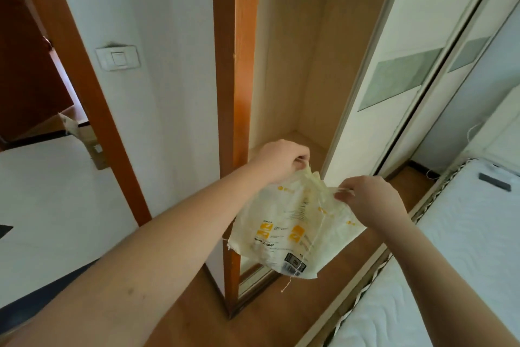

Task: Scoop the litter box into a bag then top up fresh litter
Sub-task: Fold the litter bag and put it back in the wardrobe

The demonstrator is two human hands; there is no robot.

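Both hands' fingers point(298, 161) pinching bag point(292, 231) top

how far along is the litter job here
Early on. Done: nothing visibly; no litter box or scoop is in view. In hand: the left hand and right hand each pinch the top of a pale printed bag, held up in front of an open wardrobe. Left: scooping and topping up fresh litter.

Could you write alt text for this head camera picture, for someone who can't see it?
Two bare hands, left hand and right hand, pinch the top of a pale printed bag, held up before an open wardrobe. A white mattress lies at right.
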